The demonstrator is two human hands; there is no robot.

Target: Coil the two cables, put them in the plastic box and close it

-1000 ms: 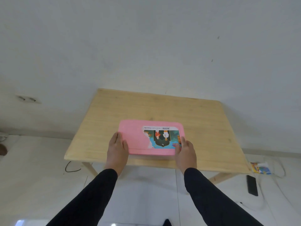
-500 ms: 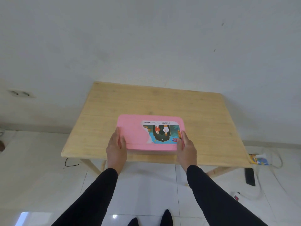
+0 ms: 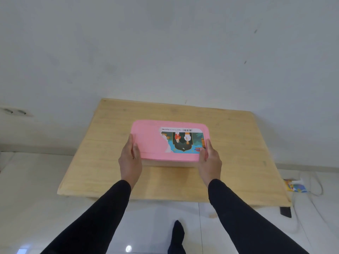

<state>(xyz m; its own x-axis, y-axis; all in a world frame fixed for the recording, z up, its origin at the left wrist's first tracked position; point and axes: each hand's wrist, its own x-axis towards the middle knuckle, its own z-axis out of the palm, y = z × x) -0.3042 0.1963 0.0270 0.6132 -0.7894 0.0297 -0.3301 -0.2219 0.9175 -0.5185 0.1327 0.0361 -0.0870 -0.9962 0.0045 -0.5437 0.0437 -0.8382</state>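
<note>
A plastic box with a pink lid [image 3: 148, 142] stands in the middle of the wooden table [image 3: 236, 143]. The lid lies flat on the box and bears a torn colourful sticker on its right half. My left hand [image 3: 129, 160] grips the lid's left edge, thumb on top. My right hand [image 3: 210, 160] grips the right near corner the same way. The translucent box body shows as a pale strip under the lid's front edge. No cable is visible; the box's inside is hidden.
The table stands against a white wall. On the tiled floor at the right lie a small colourful packet [image 3: 295, 186], a white cord [image 3: 315, 186] and a dark object [image 3: 285, 211] under the table's corner. A wall socket [image 3: 15, 111] sits at the left. My foot [image 3: 177, 235] shows below.
The box with both hands on it has moved farther onto the table, away from the near edge. My view has shifted closer and lower.
</note>
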